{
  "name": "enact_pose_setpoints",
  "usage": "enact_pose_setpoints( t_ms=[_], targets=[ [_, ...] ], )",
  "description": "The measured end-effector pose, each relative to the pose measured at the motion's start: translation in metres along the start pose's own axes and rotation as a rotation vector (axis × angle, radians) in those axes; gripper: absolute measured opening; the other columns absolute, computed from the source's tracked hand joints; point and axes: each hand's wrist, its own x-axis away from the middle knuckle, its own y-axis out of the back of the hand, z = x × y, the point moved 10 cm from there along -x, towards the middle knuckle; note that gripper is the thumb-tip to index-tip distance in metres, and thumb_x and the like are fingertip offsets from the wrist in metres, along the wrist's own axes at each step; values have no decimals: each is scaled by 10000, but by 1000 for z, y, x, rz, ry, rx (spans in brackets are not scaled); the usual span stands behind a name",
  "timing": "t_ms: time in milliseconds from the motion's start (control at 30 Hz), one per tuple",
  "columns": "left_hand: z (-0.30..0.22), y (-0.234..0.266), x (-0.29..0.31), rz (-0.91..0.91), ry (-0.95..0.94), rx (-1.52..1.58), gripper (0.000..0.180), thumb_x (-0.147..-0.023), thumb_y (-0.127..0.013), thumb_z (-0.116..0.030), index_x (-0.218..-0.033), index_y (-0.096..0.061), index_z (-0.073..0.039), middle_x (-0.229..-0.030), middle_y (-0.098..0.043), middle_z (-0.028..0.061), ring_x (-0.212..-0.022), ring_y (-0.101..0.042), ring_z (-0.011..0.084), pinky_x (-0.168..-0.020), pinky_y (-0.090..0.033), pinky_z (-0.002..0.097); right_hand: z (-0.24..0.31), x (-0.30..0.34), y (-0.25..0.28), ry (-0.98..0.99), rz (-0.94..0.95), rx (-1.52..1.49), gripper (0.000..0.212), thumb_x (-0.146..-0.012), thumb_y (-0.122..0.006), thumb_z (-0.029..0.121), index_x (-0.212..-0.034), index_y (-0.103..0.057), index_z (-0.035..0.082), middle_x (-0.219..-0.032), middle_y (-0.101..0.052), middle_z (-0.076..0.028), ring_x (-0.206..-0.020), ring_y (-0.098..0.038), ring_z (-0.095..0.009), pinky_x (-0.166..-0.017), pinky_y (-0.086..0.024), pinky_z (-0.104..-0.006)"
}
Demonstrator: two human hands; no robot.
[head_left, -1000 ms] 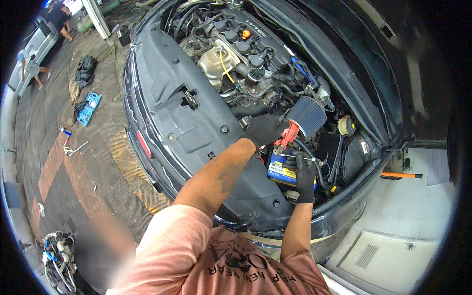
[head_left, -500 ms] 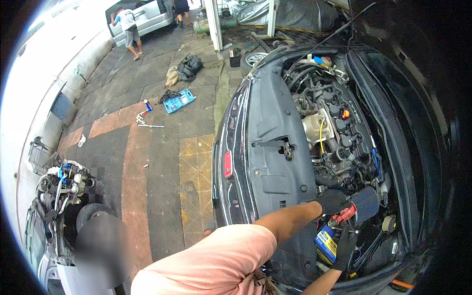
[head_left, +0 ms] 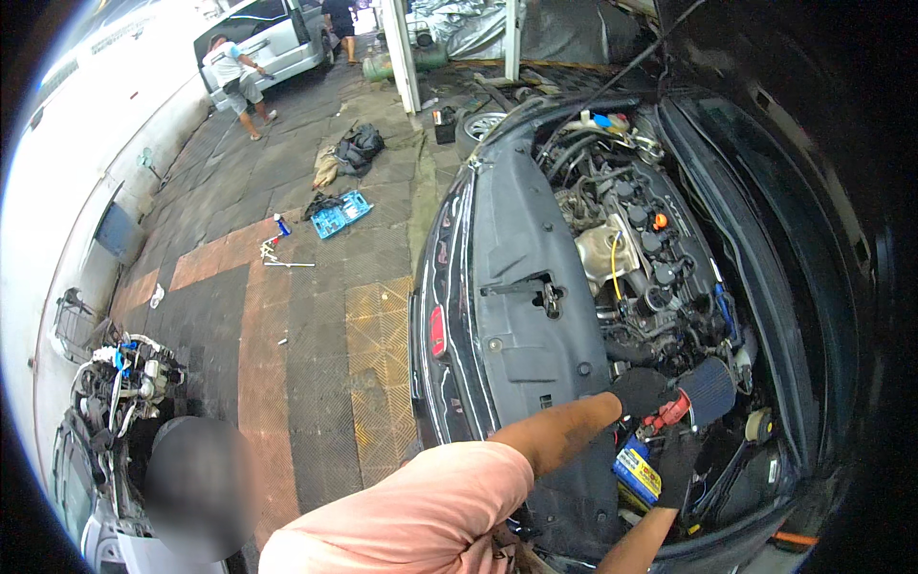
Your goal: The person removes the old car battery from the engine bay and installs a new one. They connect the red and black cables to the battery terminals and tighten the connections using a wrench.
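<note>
My left hand (head_left: 643, 392), in a dark glove, reaches into the engine bay, its back showing and its fingers hidden. It sits just left of a red fitting (head_left: 669, 415). Against that fitting is a dark blue-grey, pleated cylindrical air filter (head_left: 709, 392), lying tilted. My right hand (head_left: 679, 463), also gloved, is just below the red fitting, its fingers bent inward toward it; what they grip is hidden. A car battery (head_left: 638, 473) with a blue and yellow label sits beside the right hand.
The engine (head_left: 650, 230) lies beyond my hands, with hoses around it. A black radiator cover (head_left: 526, 287) runs along the left. On the floor are a blue tool case (head_left: 340, 214) and heaped dark cloth (head_left: 358, 151). Another person (head_left: 234, 81) stands near a silver van (head_left: 258, 43).
My view has shifted slightly, so most of the scene sits a little lower. Both hands stay by the red fitting. The person near the van has turned and changed arm position.
</note>
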Motion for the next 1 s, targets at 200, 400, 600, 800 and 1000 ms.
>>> enact_pose_setpoints(
  t_ms=[200,400,600,800,1000],
  targets=[
    [37,-16,-12,58,-8,138,358,-1000,-559,-382,-1186,-761,-152,-1118,-769,177,-1008,-760,337,-867,-587,460,66,-9,52,-173,49,-335,391,-1018,-650,242,-1359,-626,52,-1348,-645,-223,-1230,-605,-420,-1054,-473,-476],
    [3,-1,1,66,-75,-52,436,-1082,-467,-412,-1157,-736,-77,-1056,-744,236,-929,-721,421,-838,-567,510,61,10,59,-142,-73,-438,262,-1055,-605,219,-1168,-703,4,-972,-735,-200,-846,-702,-320,-759,-535,-451],
    [12,0,0,-14,-81,-40,483,-1069,-473,-467,-1116,-737,-65,-977,-744,234,-914,-712,442,-830,-553,542,55,6,48,-321,1,-695,281,-1061,-595,249,-1109,-708,-3,-965,-730,-236,-856,-686,-417,-751,-511,-488],
    [16,0,0,17,-12,-97,497,-1062,-476,-485,-1081,-745,-67,-945,-743,240,-888,-718,438,-819,-557,539,67,-8,62,-266,16,-620,301,-1059,-605,279,-1124,-705,2,-979,-744,-217,-855,-708,-374,-753,-528,-461],
    [24,-5,-5,-20,2,-39,651,-1011,-491,-595,-977,-771,-8,-978,-745,262,-925,-717,452,-860,-546,550,83,3,76,-84,-153,-458,244,-1038,-626,205,-1130,-711,-5,-931,-753,-144,-764,-724,-267,-742,-550,-374]
  ],
)
